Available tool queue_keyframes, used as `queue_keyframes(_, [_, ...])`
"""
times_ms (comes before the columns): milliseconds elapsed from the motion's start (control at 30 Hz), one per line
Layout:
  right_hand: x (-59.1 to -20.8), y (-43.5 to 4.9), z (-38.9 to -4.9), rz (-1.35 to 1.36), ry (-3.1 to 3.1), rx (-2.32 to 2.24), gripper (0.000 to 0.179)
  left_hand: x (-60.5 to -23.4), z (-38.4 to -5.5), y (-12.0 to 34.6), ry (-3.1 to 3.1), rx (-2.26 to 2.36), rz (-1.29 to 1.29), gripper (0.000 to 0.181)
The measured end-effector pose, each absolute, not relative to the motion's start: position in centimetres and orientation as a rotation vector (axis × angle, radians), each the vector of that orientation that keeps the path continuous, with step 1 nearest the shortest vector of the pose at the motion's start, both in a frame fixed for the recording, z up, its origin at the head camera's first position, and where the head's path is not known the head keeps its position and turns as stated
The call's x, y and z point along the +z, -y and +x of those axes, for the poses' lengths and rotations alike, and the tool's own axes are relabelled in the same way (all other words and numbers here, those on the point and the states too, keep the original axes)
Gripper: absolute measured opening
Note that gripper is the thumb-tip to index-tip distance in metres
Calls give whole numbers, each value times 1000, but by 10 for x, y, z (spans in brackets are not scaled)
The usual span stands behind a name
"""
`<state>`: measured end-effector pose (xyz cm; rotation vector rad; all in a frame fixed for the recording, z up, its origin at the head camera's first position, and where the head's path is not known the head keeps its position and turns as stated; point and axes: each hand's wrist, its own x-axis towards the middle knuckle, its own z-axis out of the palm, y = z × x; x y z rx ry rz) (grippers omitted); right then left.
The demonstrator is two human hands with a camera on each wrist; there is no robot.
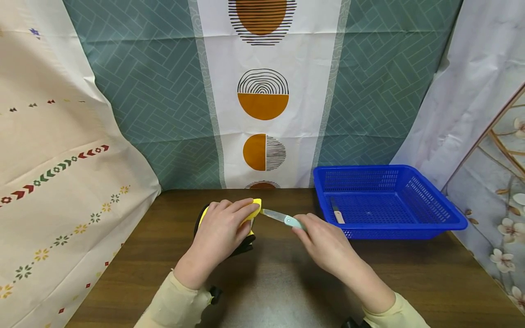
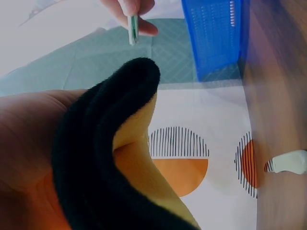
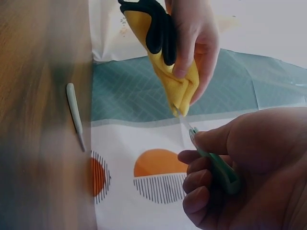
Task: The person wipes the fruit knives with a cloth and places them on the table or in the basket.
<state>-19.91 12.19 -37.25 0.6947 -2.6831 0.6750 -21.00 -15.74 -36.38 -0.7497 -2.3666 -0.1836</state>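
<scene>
My left hand [image 1: 223, 230] holds a folded yellow cloth [image 3: 165, 72] with thick black edging; in the left wrist view the black edging [image 2: 96, 134] fills much of the near side. In my right hand [image 1: 324, 241] is a small knife [image 1: 293, 222] with a mint-green handle, the thumb and fingers curled round it. Its blade [image 1: 274, 215] points left, and the tip meets the gathered corner of the yellow cloth. In the right wrist view, the blade's end is hidden in the cloth's folds.
A blue plastic basket [image 1: 410, 226] stands at the right rear of the wooden table [image 1: 279, 287]. Inside it lies a knife [image 1: 338, 212] with a pale handle. Another pale-handled knife [image 3: 73, 108] lies on the table beyond the hands. Patterned fabric [image 1: 164, 91] hangs behind the table.
</scene>
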Motion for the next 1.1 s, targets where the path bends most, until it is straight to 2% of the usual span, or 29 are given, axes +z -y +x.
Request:
queue_keyframes(367, [-371, -122, -200, 685, 2700, 695, 17, -361, -209, 163, 2366, -200, -723, 43])
queue_keyframes(1100, [-372, -118, -200, 668, 2733, 703, 19, -363, -191, 126, 2271, -180, -913, 46])
